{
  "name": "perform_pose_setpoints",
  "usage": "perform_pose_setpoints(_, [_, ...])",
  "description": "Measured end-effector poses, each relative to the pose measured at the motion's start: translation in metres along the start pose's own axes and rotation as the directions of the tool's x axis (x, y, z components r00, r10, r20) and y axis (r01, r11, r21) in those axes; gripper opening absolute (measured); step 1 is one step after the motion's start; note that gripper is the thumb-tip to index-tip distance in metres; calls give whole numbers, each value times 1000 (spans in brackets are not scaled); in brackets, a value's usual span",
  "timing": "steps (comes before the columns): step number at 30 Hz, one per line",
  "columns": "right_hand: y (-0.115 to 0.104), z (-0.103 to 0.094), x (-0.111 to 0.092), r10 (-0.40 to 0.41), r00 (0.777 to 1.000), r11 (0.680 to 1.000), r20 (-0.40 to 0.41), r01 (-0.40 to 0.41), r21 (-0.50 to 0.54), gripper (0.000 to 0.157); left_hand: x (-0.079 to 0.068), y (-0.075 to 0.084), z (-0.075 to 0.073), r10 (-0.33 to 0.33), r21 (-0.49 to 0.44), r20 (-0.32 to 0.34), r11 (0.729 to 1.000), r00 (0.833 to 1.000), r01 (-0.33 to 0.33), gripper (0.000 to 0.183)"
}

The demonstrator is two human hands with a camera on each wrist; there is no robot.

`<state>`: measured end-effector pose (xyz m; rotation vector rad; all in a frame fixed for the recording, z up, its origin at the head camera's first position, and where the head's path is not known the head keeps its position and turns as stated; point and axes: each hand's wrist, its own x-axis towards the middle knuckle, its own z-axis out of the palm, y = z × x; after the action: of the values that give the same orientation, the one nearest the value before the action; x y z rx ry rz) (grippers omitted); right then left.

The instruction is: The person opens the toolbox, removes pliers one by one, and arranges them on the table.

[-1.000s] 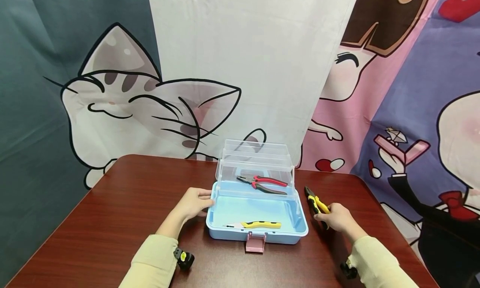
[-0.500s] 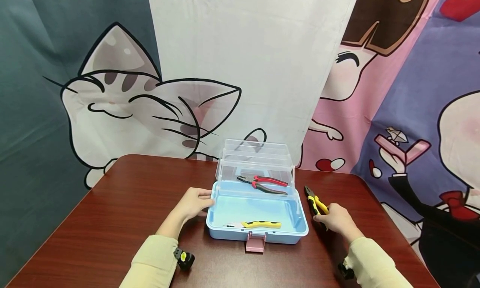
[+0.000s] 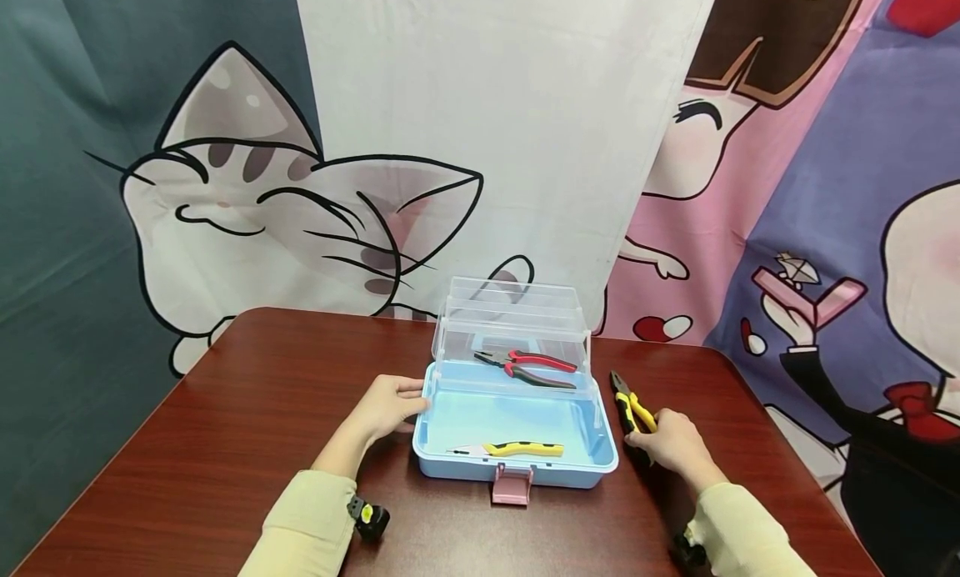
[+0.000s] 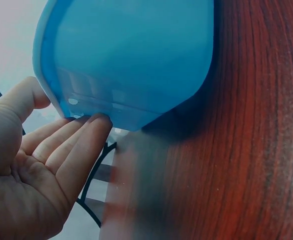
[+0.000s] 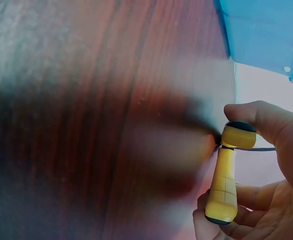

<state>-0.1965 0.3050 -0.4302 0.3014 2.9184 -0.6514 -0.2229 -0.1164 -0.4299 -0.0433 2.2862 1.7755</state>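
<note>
A light-blue toolbox [image 3: 450, 474] with its clear lid [image 3: 513, 310] raised stands mid-table. At its left end my left hand [image 3: 390, 406] holds the rim; in the left wrist view the thumb lies at the edge and the fingers touch the outer wall [image 4: 151, 60]. To the right of the box, my right hand [image 3: 675, 439] grips the yellow-and-black pliers [image 3: 624, 402] by the handles [image 5: 224, 185], thumb on one and fingers round the other. Their dark jaws point away from me. Red-and-black pliers [image 3: 528, 368] lie on the clear tray at the back of the box.
Inside the box near its front wall lies a yellow-handled, pointed tool [image 3: 517, 449]. A pink latch [image 3: 512, 485] hangs down in front. The dark red wooden table [image 3: 300, 393] ends at a printed cartoon curtain [image 3: 525, 102] behind.
The right hand and sleeve have shifted slightly left, with the yellow-and-black pliers barely moved. The left hand and the toolbox stay where they were.
</note>
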Motion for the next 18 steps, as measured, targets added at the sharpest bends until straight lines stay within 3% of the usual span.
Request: perform_pose_setpoints(18, [0,2,-3,17,1000,1000,9,-17,-2,53,-1,1,1,7,-19,-5,1000,1000,-7,38])
